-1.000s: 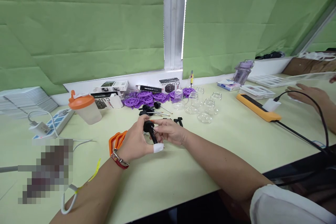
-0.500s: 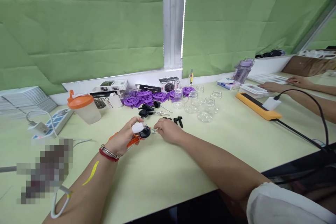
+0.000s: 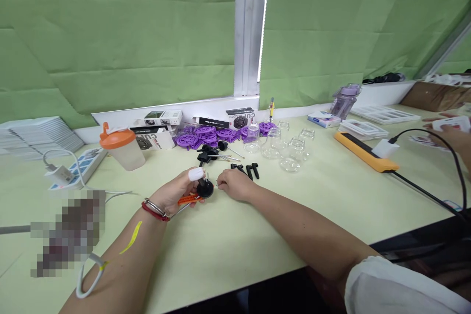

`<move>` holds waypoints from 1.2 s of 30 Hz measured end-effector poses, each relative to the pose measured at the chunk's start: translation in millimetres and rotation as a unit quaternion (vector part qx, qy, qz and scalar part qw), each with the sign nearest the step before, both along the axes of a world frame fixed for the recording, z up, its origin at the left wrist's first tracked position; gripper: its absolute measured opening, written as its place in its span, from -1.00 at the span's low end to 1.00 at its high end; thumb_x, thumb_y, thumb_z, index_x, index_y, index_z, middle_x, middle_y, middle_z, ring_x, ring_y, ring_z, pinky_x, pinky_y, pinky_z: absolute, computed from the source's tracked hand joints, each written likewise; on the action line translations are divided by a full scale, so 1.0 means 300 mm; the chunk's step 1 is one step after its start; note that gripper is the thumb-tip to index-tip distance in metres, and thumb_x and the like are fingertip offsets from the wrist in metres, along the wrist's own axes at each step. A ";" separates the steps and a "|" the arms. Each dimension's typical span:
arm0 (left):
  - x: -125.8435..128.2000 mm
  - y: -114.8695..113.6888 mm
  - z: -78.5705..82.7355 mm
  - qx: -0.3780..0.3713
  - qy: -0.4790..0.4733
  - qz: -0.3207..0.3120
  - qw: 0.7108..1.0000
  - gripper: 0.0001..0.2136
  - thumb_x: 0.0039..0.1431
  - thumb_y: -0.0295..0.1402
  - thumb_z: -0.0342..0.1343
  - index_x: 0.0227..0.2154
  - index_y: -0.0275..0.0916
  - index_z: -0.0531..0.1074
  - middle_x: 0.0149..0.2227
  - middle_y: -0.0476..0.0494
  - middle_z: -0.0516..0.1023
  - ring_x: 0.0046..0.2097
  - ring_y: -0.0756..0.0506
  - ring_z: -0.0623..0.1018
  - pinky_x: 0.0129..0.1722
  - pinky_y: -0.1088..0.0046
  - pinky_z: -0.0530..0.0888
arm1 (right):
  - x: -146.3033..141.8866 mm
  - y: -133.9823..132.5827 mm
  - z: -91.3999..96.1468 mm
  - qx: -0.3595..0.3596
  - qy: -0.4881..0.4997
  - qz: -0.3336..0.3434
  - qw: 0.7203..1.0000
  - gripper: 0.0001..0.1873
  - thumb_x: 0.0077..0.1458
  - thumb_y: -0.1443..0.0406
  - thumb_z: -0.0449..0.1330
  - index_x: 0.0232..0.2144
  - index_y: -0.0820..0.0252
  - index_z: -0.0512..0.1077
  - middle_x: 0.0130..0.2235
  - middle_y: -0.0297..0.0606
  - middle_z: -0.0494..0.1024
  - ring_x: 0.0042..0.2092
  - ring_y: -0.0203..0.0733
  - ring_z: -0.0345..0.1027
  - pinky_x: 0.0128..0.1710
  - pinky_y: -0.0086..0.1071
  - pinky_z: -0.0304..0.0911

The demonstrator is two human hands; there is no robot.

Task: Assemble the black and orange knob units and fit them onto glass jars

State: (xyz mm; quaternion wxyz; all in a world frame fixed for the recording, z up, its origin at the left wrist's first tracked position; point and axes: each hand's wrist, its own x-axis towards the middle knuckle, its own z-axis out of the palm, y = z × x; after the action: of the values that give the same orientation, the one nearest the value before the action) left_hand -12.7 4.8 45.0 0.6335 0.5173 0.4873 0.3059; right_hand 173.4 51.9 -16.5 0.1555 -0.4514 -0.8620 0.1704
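Note:
My left hand (image 3: 175, 190), a white wrap on its thumb tip, pinches a small black round part (image 3: 204, 188) just above the pale green table (image 3: 228, 245). Orange handles (image 3: 187, 199) lie under that hand. My right hand (image 3: 232, 184) rests on the table just right of the black part, fingers curled together on something too small to make out. Several small black pegs (image 3: 246, 170) lie right behind my right hand. More black parts with thin metal rods (image 3: 215, 151) sit further back.
Purple toothed discs (image 3: 206, 136) and clear glass jars (image 3: 290, 149) stand at the back, beside boxes. An orange-lidded shaker cup (image 3: 123, 147) and a white power strip (image 3: 75, 169) are at left. An orange power strip (image 3: 364, 151) with a black cable and another person's hand (image 3: 451, 132) are at right.
My left hand has turned palm up and lowered the black part beside the orange handles. My right hand has let go of it and settled on the table. The other person's hand pulled back.

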 end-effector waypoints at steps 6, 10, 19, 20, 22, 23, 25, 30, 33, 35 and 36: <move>0.014 -0.002 -0.014 -0.025 0.008 -0.036 0.999 -0.55 -0.07 0.09 0.11 -0.32 -0.20 0.28 -0.45 -0.11 0.50 -0.49 -0.13 0.53 -0.63 0.49 0.29 | 0.010 -0.015 0.025 -0.059 -0.023 -0.024 0.998 -0.91 0.05 0.32 0.21 -0.37 0.18 0.52 -0.30 -0.21 0.55 -0.27 -0.20 0.35 -0.36 -0.42 0.06; 0.015 0.005 -0.027 -0.043 0.002 -0.052 0.998 -0.56 -0.08 0.09 0.11 -0.34 -0.20 0.27 -0.46 -0.10 0.50 -0.49 -0.12 0.53 -0.65 0.51 0.27 | 0.020 -0.030 0.044 -0.064 -0.032 -0.014 0.997 -0.92 0.04 0.33 0.20 -0.39 0.19 0.51 -0.32 -0.20 0.55 -0.31 -0.21 0.34 -0.39 -0.43 0.04; 0.003 0.018 -0.041 -0.068 0.004 -0.064 0.996 -0.58 -0.06 0.07 0.10 -0.34 -0.20 0.29 -0.44 -0.10 0.50 -0.48 -0.13 0.53 -0.63 0.49 0.29 | 0.037 -0.024 0.023 -0.047 0.125 0.029 0.991 -0.91 0.03 0.41 0.15 -0.40 0.26 0.47 -0.43 -0.28 0.45 -0.43 -0.33 0.24 -0.41 -0.45 0.10; 0.003 0.016 -0.041 -0.067 0.004 -0.066 0.996 -0.58 -0.06 0.07 0.10 -0.33 -0.20 0.29 -0.44 -0.11 0.50 -0.48 -0.13 0.53 -0.63 0.49 0.29 | 0.038 -0.022 0.022 -0.086 0.186 0.021 0.978 -0.91 0.03 0.39 0.16 -0.37 0.25 0.47 -0.46 -0.32 0.43 -0.46 -0.35 0.21 -0.44 -0.46 0.10; 0.004 0.013 -0.041 -0.067 0.006 -0.069 0.995 -0.57 -0.04 0.08 0.08 -0.32 -0.20 0.29 -0.43 -0.11 0.50 -0.48 -0.13 0.54 -0.63 0.49 0.30 | 0.039 -0.021 0.025 -0.189 0.305 0.018 0.933 -0.87 0.02 0.33 0.19 -0.33 0.26 0.47 -0.52 -0.38 0.39 -0.52 -0.38 0.17 -0.49 -0.46 0.11; 0.006 0.011 -0.042 -0.068 0.007 -0.069 0.995 -0.57 -0.03 0.08 0.08 -0.31 -0.20 0.29 -0.43 -0.11 0.50 -0.48 -0.13 0.54 -0.63 0.49 0.31 | 0.040 -0.022 0.031 -0.238 0.353 0.026 0.905 -0.84 0.00 0.30 0.21 -0.33 0.28 0.48 -0.55 -0.39 0.37 -0.54 -0.39 0.17 -0.52 -0.46 0.12; 0.009 0.010 -0.046 -0.072 0.006 -0.070 0.995 -0.57 -0.03 0.07 0.09 -0.29 -0.19 0.30 -0.42 -0.11 0.50 -0.48 -0.13 0.54 -0.63 0.49 0.31 | 0.044 -0.029 0.047 -0.309 0.415 0.047 0.855 -0.77 -0.08 0.25 0.28 -0.36 0.31 0.49 -0.60 -0.40 0.36 -0.57 -0.38 0.18 -0.56 -0.44 0.14; 0.016 0.014 -0.064 -0.072 0.004 -0.079 0.994 -0.56 0.01 0.09 0.05 -0.31 -0.22 0.33 -0.41 -0.12 0.48 -0.49 -0.12 0.53 -0.63 0.48 0.33 | 0.047 -0.052 0.082 -0.345 0.468 0.081 0.809 -0.70 -0.19 0.23 0.36 -0.38 0.32 0.51 -0.56 -0.36 0.45 -0.56 -0.38 0.25 -0.58 -0.45 0.20; 0.017 0.018 -0.073 -0.071 0.008 -0.093 0.993 -0.55 0.01 0.09 0.04 -0.29 -0.24 0.34 -0.40 -0.13 0.48 -0.47 -0.13 0.53 -0.63 0.47 0.34 | 0.040 -0.058 0.084 -0.334 0.466 0.090 0.814 -0.74 -0.20 0.25 0.36 -0.42 0.30 0.50 -0.51 -0.35 0.48 -0.57 -0.42 0.24 -0.59 -0.48 0.18; 0.018 0.017 -0.075 -0.073 0.009 -0.099 0.992 -0.55 0.01 0.08 0.05 -0.27 -0.24 0.35 -0.40 -0.14 0.48 -0.47 -0.13 0.53 -0.62 0.47 0.34 | 0.035 -0.058 0.080 -0.321 0.460 0.096 0.822 -0.78 -0.21 0.29 0.37 -0.45 0.29 0.50 -0.50 -0.37 0.48 -0.57 -0.45 0.22 -0.57 -0.50 0.17; 0.019 0.016 -0.075 -0.073 0.010 -0.098 0.992 -0.55 0.01 0.07 0.05 -0.27 -0.24 0.35 -0.40 -0.14 0.48 -0.46 -0.13 0.53 -0.62 0.47 0.34 | 0.033 -0.058 0.077 -0.312 0.457 0.099 0.827 -0.80 -0.21 0.31 0.36 -0.46 0.28 0.50 -0.51 -0.38 0.48 -0.56 -0.45 0.21 -0.55 -0.50 0.16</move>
State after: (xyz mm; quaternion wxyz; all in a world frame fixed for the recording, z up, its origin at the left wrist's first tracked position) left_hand -7.1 9.6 22.4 0.6915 0.5180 0.4616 0.2009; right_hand 183.2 34.7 6.6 0.3652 -0.2581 -0.6333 0.6317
